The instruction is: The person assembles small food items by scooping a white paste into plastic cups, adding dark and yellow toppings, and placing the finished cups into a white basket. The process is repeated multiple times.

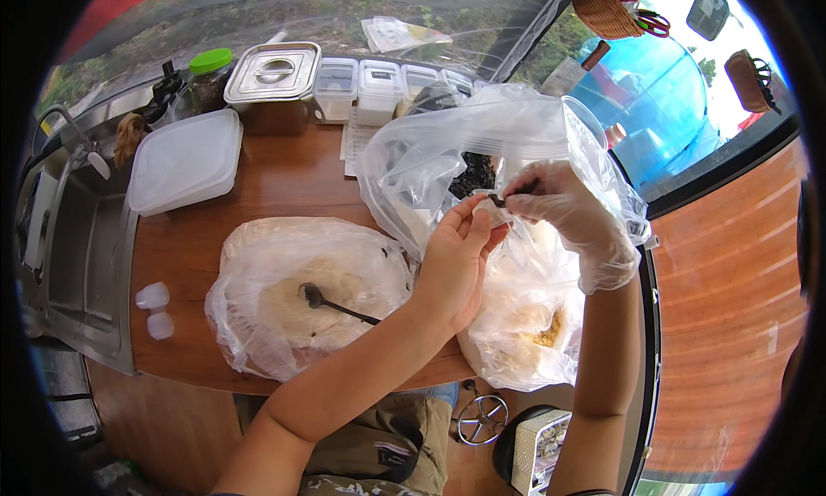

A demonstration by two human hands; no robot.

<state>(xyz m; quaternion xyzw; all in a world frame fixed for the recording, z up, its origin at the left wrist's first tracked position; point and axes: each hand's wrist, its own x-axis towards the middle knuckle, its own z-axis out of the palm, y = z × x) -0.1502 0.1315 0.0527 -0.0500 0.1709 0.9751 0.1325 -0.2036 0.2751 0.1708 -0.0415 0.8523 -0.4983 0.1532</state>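
Observation:
My bare left hand [456, 259] holds up a small translucent cup [492, 209] between thumb and fingers. Over its mouth, my right hand [575, 216], in a clear glove, pinches some dark, dry-looking flakes [496, 200]. Just behind both hands, a large open clear plastic bag [400, 165] holds more of the dark flakes [473, 176]. Below my right hand stands another plastic bag [516, 358] with yellowish bits in it. To the left, an open bag [237, 302] contains a pale, beige powder or grain, with a black spoon [340, 308] lying in it.
Small translucent cups [153, 296] sit at the table's left, beside a metal sink [86, 272]. Along the back are a white lidded container [188, 162], a lidded steel box [274, 79], a green-lidded jar [211, 66] and several clear tubs [379, 87]. A window frame [723, 165] borders the right.

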